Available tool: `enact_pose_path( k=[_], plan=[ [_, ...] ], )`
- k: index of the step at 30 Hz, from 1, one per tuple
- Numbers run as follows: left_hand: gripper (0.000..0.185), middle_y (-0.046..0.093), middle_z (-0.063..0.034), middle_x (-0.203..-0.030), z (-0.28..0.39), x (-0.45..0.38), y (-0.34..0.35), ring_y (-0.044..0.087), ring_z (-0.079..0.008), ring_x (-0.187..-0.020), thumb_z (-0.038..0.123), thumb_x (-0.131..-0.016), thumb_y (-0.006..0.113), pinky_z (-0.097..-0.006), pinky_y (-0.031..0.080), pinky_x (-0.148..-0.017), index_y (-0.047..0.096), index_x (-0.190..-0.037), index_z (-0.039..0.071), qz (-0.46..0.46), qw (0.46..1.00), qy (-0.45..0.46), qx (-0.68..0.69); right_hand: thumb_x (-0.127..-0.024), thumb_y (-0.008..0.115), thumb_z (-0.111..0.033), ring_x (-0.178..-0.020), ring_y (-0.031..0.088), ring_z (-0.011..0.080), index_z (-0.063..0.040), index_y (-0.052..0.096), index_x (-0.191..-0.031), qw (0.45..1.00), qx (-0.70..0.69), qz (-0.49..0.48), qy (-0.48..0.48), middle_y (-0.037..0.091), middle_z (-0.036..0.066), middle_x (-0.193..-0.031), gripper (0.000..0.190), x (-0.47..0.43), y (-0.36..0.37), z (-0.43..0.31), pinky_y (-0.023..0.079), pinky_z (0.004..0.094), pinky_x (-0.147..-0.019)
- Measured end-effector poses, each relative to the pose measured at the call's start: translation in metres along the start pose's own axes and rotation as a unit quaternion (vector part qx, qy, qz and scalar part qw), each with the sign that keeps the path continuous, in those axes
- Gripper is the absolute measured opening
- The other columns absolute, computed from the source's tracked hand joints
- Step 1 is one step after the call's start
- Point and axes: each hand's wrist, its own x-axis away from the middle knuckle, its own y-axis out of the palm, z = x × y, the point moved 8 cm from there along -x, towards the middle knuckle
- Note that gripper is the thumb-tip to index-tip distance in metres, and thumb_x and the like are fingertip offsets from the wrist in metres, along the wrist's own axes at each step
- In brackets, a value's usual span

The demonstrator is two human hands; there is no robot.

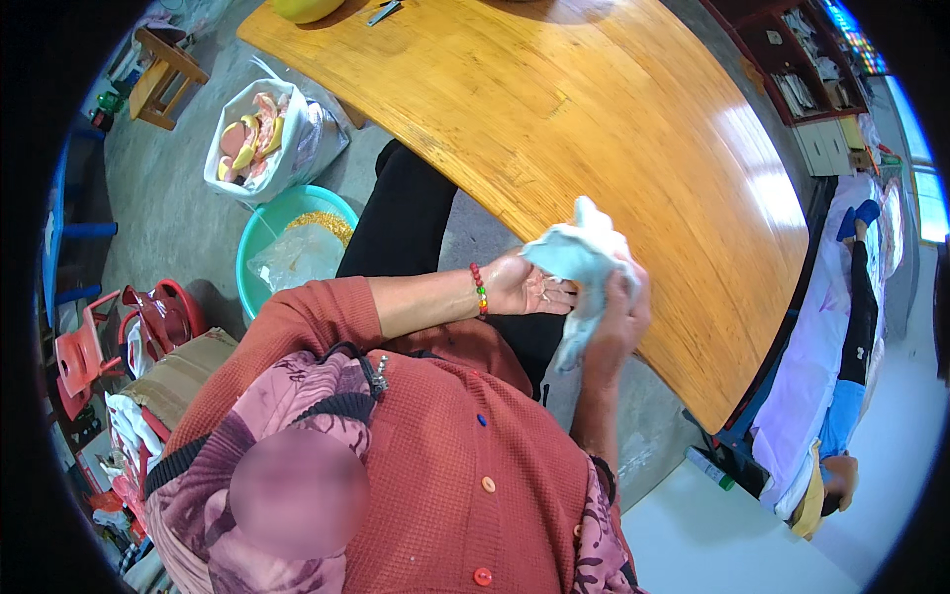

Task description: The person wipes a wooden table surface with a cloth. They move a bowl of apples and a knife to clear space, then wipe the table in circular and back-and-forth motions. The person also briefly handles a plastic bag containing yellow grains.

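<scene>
My left hand (516, 286) is turned palm up in front of my body, its fingers spread out past the table's near edge. A red beaded bracelet (476, 286) with a few green and yellow beads circles that wrist. My right hand (622, 308) grips a crumpled white and pale blue cloth (581, 260). The cloth hangs down over part of the left thumb and fingers; whether it touches them, I cannot tell. Both hands are beside the near edge of a varnished wooden table (564, 141), above my lap.
Left of my knee stand a turquoise basin (243, 256) with yellow grains and clear plastic, and a white woven sack (315, 141) of yellow and pink pieces. A metal clipper (384, 12) and a yellow round object (306, 9) lie on the table. At right, a person (850, 371) lies on a bed.
</scene>
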Motion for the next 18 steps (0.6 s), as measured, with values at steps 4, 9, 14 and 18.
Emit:
enact_pose_path(
  k=[4,9,14,18],
  plan=[
    [0.051,0.063,-0.0220,-0.125,0.001,0.004,0.013,0.056,-0.0385,-0.124,0.037,-0.105,0.030,-0.0417,0.053,-0.096,0.051,-0.135,0.002,0.156,0.985,-0.014,-0.079,-0.096,0.053,-0.012,-0.099,0.061,0.0312,0.002,0.065,-0.110,0.995,-0.003,0.083,0.062,0.062,0.017,-0.105,0.024,-0.026,-0.049,0.029,0.046,0.0384,-0.088],
    [0.054,0.063,-0.0202,-0.126,0.005,0.003,0.005,0.060,-0.0349,-0.119,0.041,-0.104,0.032,-0.0402,0.053,-0.095,0.051,-0.135,0.001,0.148,0.984,0.001,-0.102,-0.093,0.057,-0.014,-0.097,0.061,0.0345,-0.003,0.066,-0.113,0.952,0.289,0.053,-0.088,0.061,0.018,-0.105,0.024,-0.029,-0.017,0.009,0.048,0.0413,-0.084],
    [0.032,0.069,-0.0037,-0.113,0.011,0.015,0.019,0.068,-0.0142,-0.097,0.037,-0.099,0.053,-0.0329,0.056,-0.084,0.061,-0.116,0.010,0.169,0.982,0.026,-0.075,-0.091,0.060,-0.011,-0.096,0.061,0.0343,-0.004,0.066,-0.112,0.967,0.222,-0.043,-0.115,0.061,0.016,-0.103,0.023,0.007,0.041,-0.018,0.048,0.0403,-0.084],
    [0.037,0.066,-0.0125,-0.121,0.022,0.026,0.021,0.068,-0.0235,-0.104,0.037,-0.100,0.051,-0.0372,0.058,-0.086,0.060,-0.120,0.007,0.067,0.995,0.071,-0.020,-0.092,0.057,-0.007,-0.095,0.061,0.0303,-0.001,0.065,-0.111,0.992,0.066,-0.075,-0.083,0.061,0.016,-0.099,0.021,0.020,0.050,-0.020,0.047,0.0364,-0.084]
  ],
)
